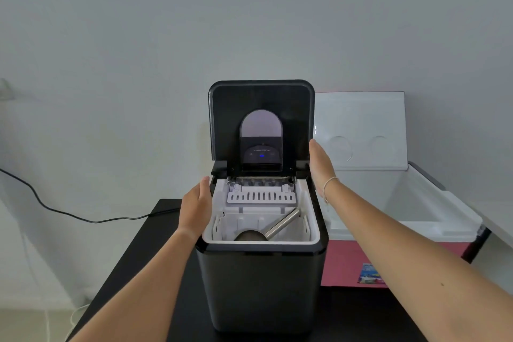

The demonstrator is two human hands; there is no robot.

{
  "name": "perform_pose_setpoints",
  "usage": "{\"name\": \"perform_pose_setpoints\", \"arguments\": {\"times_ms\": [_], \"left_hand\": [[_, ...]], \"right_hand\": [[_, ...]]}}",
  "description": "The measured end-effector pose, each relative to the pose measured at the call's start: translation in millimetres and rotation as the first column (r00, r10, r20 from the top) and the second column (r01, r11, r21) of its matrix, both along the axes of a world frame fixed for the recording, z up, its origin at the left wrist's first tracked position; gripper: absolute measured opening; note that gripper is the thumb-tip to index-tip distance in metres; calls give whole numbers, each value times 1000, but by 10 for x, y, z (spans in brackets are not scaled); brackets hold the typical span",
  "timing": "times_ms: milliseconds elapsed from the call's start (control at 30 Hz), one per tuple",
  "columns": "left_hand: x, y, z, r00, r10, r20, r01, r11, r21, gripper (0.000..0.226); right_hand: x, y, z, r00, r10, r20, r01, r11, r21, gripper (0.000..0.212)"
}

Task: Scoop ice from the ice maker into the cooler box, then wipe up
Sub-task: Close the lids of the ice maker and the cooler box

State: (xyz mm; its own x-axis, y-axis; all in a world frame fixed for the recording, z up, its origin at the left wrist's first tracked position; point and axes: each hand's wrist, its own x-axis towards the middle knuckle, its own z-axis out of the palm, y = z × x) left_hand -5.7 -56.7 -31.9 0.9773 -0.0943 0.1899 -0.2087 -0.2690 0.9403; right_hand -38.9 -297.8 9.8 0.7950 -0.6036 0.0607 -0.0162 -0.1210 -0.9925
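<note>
The ice maker stands near the front edge of the dark table, its lid swung up and standing upright at the back. The cooler box sits just beside it, toward the table's right edge, its white lid also raised.

Neither hand holds anything. The left hand lies flat along the ice maker's left rim, fingers straight and together. The right hand is flat too, fingers extended, up by the right edge of the raised lid; I cannot tell whether it touches it.

The metal scoop lies inside the white basket, bowl down toward the front, handle leaning up toward the back right corner. I can't make out any ice from here.

The step in hand looks like settling the lid open and going for the scoop. To do it well, I'd make sure the lid stands by itself before letting go, then reach in with the right hand, since the handle points that way and the cooler box lies on that side. Grip the handle high, and keep clear of the slotted tray at the back.
</note>
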Motion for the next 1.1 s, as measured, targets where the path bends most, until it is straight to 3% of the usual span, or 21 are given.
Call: {"name": "perform_pose_setpoints", "arguments": {"times_ms": [133, 233, 533, 633, 700, 767, 1100], "left_hand": [[-25, 62, 34, 998, -23, -61, 12, 986, -168, 40], [9, 124, 124, 989, -42, -142, 3, 964, -266, 56], [-14, 63, 205, 943, -186, -274, 37, 881, -472, 64], [-29, 99, 196, 895, -293, -337, 25, 786, -618, 67], [-89, 112, 201, 871, -356, -338, 31, 728, -685, 68], [-116, 114, 200, 867, -375, -328, 51, 722, -690, 67], [-122, 204, 153, 840, -442, -315, 169, 765, -622, 63]], "right_hand": [[-51, -3, -77, 999, 25, 25, -28, 990, 138, 57], [-100, 26, -91, 999, 36, 36, -41, 986, 162, 60], [-302, 108, -258, 993, 50, 104, -72, 971, 226, 59], [-382, 62, -368, 996, 50, 78, -70, 958, 280, 41], [-455, 55, -493, 994, 82, 76, -100, 954, 283, 47], [-498, 60, -543, 994, 92, 66, -107, 950, 292, 52], [-539, 107, -489, 995, 73, 65, -91, 932, 352, 33]]}}
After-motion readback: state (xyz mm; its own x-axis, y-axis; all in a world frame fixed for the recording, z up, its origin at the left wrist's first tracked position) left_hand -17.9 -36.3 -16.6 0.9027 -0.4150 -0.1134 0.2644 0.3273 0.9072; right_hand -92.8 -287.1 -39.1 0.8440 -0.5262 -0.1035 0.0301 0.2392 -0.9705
